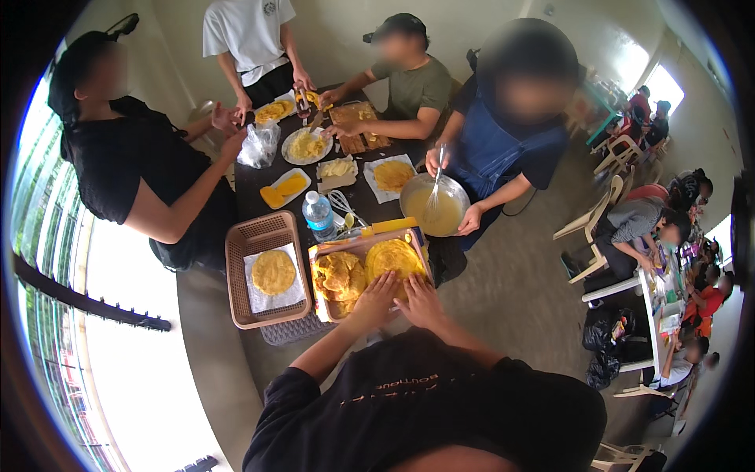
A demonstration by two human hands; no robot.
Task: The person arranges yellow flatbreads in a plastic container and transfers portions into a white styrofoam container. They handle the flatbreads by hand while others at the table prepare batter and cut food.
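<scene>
My left hand (378,298) and my right hand (420,300) lie side by side, palms down, on the near edge of a round yellow flatbread-like piece (392,258). That piece rests in a shallow pinkish tray (426,262), with crumpled yellow food (340,277) to its left. The fingers look extended, and whether anything is under the palms is hidden. Left of the tray, a brown plastic basket (232,295) holds a round golden flatbread (273,272) on white paper (259,302).
Beyond the tray stand a water bottle (318,217), a wire whisk (342,203) and a plate of yellow food (307,146). At right, a person whisks batter in a metal bowl (435,205). Another person cuts at a wooden board (355,127); two more stand at the left and back.
</scene>
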